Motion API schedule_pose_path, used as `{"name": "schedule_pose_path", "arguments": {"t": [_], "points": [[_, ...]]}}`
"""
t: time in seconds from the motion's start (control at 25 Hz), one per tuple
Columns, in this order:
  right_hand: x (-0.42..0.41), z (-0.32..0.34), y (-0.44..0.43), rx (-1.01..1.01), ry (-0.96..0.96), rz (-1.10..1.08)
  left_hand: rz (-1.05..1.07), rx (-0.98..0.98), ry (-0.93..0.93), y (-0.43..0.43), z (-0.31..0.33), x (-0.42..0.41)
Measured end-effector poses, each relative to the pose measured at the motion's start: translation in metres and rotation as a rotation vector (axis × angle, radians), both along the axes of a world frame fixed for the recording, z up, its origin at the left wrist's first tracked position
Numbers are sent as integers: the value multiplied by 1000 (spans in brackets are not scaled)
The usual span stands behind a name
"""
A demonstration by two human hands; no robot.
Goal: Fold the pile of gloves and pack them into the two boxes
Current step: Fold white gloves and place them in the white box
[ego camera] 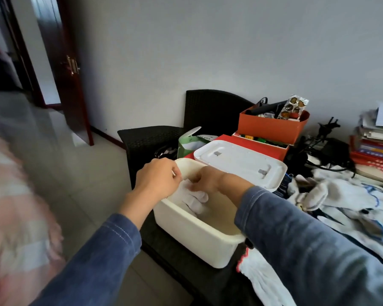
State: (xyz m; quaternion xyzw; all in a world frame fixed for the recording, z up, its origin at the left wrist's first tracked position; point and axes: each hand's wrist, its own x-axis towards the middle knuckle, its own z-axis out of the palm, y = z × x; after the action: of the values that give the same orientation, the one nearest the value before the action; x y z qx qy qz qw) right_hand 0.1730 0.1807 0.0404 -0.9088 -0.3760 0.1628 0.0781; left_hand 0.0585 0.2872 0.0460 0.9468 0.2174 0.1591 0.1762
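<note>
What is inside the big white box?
A white cloth glove lies inside the open white plastic box, and the right hand holds it. The left hand and the box's near wall cover the rest of the bottom, so whatever else lies there cannot be seen.

Right hand (pixel 205 181) buries its fingertips behind the white glove (pixel 195 198); left hand's (pixel 157 177) grip is hidden; pink cloth (pixel 16 206) blurs, cropped at the left edge.

The near box (pixel 192 230) is cream-white, its lid (pixel 239 164) white, and the glove (pixel 195 197) inside it white. The sleeves (pixel 93 261) are denim blue. The far orange box (pixel 272 129) sits on a black woven-patterned desk (pixel 146 138). The near-right trimmed glove (pixel 259 281) is white edged in red. The bedding (pixel 16 206) on the left has pink and white stripes.
</note>
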Motion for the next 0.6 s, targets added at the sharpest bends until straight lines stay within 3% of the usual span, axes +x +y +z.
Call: {"name": "schedule_pose_path", "arguments": {"t": [0.12,0.24,0.32,0.52,0.6], "points": [[-9,14,-51,382,-147,-90,-1,-70,-89,-28,7,4],[-17,19,-130,722,-87,-161,-132,-129,-119,-73,15,17],[-17,14,-185,825,-73,-252,-220,-139,-118,-109,18,27],[9,-12,-298,604,-479,-605,-260,127,-171,-183,26,47],[18,-20,-329,535,-577,-759,-295,105,-206,-203,27,51]]}}
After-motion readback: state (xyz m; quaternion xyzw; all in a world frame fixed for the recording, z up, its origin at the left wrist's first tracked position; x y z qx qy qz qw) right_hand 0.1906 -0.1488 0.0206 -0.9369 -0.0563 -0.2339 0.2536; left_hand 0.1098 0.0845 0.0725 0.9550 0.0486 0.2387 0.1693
